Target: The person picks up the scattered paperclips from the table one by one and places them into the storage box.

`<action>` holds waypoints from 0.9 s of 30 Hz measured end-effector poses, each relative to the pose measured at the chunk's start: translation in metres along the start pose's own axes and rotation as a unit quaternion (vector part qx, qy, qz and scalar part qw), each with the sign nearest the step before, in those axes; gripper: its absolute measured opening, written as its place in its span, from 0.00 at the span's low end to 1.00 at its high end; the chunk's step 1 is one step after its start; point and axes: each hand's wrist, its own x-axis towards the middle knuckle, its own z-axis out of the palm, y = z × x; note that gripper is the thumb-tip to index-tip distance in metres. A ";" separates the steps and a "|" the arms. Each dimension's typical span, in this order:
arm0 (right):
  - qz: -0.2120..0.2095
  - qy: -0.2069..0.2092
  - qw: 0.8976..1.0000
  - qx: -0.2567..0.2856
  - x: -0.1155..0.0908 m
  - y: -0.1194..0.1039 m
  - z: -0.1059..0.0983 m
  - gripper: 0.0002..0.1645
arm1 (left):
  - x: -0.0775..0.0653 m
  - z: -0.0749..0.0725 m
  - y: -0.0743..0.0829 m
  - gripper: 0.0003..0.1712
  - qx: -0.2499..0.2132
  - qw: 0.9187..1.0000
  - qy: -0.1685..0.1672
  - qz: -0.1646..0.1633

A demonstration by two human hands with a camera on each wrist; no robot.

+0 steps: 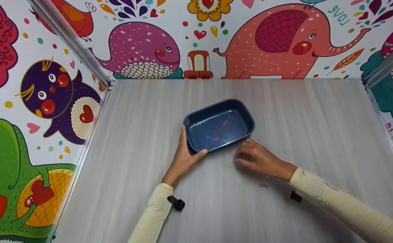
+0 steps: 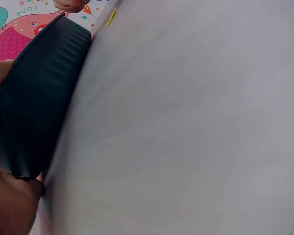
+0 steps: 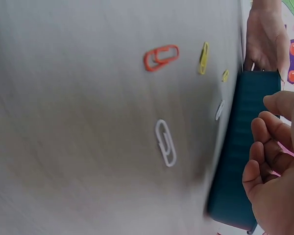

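A dark blue rectangular tray holds several small paper clips, among them a pink paper clip and a blue paper clip. My left hand grips its near left corner, thumb on the rim and fingers along the outer side. Beside the tray's near right corner, my right hand hovers with loosely curled fingers and nothing visible between them. A white paper clip lies on the table near the right thumb tip. Close to it are two yellow paper clips, the nearer to the tray being this yellow paper clip.
Farther from the tray lie a red-orange paper clip and another white paper clip, under and beside the right forearm in the head view. The grey wood-grain table is bounded by printed cartoon walls at the back and sides.
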 end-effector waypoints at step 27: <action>0.055 -0.002 0.999 -0.003 -0.017 0.011 0.014 0.07 | 0.000 0.000 -0.002 0.76 -0.001 1.000 -0.003 -0.002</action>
